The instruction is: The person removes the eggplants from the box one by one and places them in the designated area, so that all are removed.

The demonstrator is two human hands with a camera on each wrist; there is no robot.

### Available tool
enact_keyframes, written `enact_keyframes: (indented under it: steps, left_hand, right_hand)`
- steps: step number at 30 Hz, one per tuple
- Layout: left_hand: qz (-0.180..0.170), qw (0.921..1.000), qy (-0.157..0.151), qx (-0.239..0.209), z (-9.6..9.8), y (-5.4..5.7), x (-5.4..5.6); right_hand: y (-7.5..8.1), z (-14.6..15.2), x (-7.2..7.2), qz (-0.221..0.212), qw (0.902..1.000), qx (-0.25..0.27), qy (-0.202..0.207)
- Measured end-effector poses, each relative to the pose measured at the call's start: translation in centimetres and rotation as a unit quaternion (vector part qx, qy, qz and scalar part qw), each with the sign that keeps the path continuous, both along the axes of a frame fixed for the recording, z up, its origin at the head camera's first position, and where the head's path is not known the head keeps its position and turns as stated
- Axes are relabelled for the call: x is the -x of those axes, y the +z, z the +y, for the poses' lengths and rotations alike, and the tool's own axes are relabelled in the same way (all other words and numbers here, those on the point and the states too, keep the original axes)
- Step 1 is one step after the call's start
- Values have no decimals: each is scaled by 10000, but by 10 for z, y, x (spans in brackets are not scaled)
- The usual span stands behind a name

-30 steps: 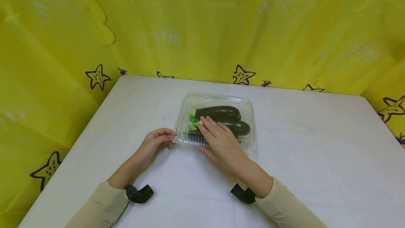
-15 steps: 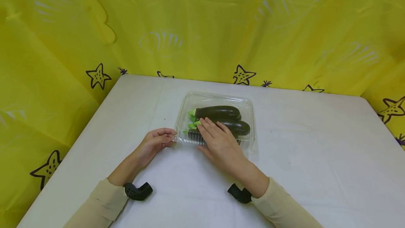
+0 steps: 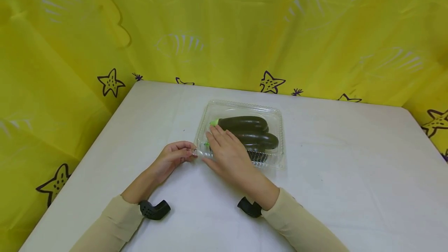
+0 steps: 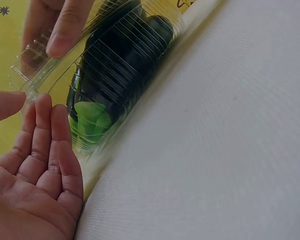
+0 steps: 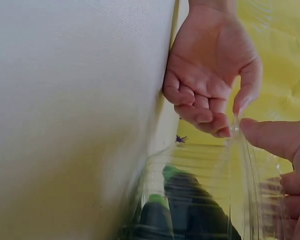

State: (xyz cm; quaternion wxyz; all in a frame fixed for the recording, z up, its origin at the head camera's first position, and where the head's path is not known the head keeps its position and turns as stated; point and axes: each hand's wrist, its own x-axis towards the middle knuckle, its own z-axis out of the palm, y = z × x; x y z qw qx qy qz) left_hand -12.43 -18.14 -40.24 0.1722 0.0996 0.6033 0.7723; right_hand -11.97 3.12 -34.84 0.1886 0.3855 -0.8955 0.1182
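Observation:
A clear plastic clamshell box lies on the table with dark eggplants inside, their green stem ends to the left. My left hand pinches the box's front left corner between thumb and fingertips; the left wrist view shows this corner between the thumb and straight fingers. My right hand lies with extended fingers over the left front part of the lid, hiding some green stem ends. In the right wrist view its thumb touches the box rim close to the left thumb.
A white cloth covers the table. Behind and at the sides hangs a yellow curtain printed with starfish and fish. A black curved device is on the left wrist and another on the right wrist.
My right hand has slid left along the front of the lid, toward the corner at my left hand. The left hand stays at that corner, and the box has barely moved.

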Motion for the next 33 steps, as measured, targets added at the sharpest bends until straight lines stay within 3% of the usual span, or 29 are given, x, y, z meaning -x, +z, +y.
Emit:
enact_keyframes:
  steps: [10,17,26,33]
  left_hand:
    - [-92,9999,57,-85,-4,1,0]
    - [-46,9998,54,-163,0,-1,-1]
    - [24,9989,63,-459,8,-2,-3]
    - [101,9990,81,-435,9,-2,-2]
  right_hand:
    - [0,-24,5,88,9994,33,-326]
    - [-3,-27,6,414,9983,143,-384]
    - [-3,-26,5,277,9990,186,-312]
    - [-4,-24,8,785,9968,77,-133]
